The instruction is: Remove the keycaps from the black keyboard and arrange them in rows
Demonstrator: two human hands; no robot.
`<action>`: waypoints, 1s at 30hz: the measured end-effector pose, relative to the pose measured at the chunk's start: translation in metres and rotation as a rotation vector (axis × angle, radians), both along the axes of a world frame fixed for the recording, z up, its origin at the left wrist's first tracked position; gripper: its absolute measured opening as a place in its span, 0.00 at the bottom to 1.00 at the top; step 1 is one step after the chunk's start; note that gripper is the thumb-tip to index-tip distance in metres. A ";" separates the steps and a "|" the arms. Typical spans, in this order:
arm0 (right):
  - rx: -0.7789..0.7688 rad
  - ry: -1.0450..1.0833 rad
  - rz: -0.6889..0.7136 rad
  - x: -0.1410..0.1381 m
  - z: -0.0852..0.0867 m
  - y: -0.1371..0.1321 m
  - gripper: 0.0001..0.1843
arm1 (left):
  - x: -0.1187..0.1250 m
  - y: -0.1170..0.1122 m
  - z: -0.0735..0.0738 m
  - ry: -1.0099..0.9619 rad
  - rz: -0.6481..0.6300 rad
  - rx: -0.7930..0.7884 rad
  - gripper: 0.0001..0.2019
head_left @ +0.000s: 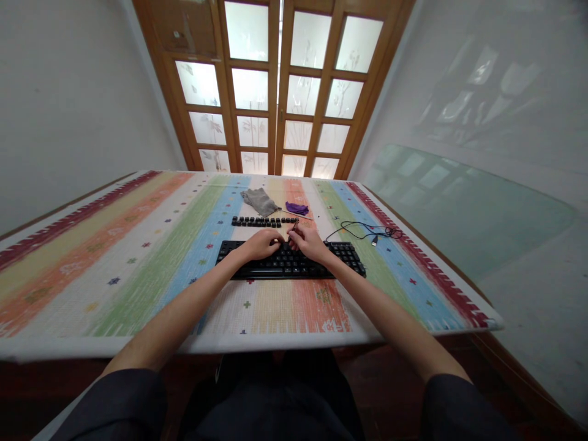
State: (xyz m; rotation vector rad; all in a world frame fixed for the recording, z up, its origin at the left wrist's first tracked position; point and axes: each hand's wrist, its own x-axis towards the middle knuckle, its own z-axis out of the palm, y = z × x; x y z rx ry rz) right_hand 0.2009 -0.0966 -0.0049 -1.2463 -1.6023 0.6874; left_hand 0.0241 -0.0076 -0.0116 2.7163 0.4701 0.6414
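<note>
A black keyboard (271,271) lies flat before me on the striped tablecloth, partly hidden under both hands. My left hand (263,244) is over its upper left part, fingers curled and bent toward the keys; whatever they may hold is hidden. Beside it, my right hand (307,241) is closed in a pinch above the upper middle keys, with a small dark piece between the fingertips, too small to name. Just behind the keyboard, several loose black keycaps (256,222) are lined up in two rows.
Behind the keycaps lie a crumpled grey cloth (260,201), a purple cloth (297,208) and a thin dark rod (301,215). The keyboard's black cable (362,228) is coiled at right, its USB plug (375,241) on the tablecloth (138,288). Walls flank the table; wooden doors (278,116) stand beyond.
</note>
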 end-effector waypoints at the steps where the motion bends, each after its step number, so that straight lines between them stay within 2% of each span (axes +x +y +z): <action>1: 0.027 -0.035 0.022 -0.002 0.001 -0.001 0.13 | 0.000 0.000 0.001 -0.003 -0.004 -0.001 0.12; 4: 0.109 -0.165 0.055 -0.004 0.006 -0.003 0.11 | -0.001 -0.001 0.002 -0.003 -0.018 0.001 0.11; 7: 0.124 -0.211 -0.014 -0.003 0.006 0.002 0.13 | -0.002 -0.001 0.003 0.004 -0.030 -0.005 0.11; 13: 0.053 -0.164 -0.139 -0.003 0.000 0.024 0.14 | -0.003 0.000 0.001 0.019 0.005 -0.011 0.12; 17: -0.052 -0.086 -0.251 -0.005 -0.001 0.034 0.13 | -0.003 0.002 0.000 0.020 0.014 -0.055 0.12; 20: -0.070 -0.033 -0.248 -0.002 0.000 0.035 0.14 | -0.003 0.004 0.001 0.016 0.015 -0.122 0.12; 26: 0.030 -0.069 -0.181 0.005 0.003 0.025 0.15 | -0.001 0.006 0.004 -0.015 0.000 -0.261 0.19; 30: 0.065 -0.072 -0.169 0.007 0.005 0.020 0.15 | 0.004 0.006 0.005 -0.029 0.039 -0.331 0.13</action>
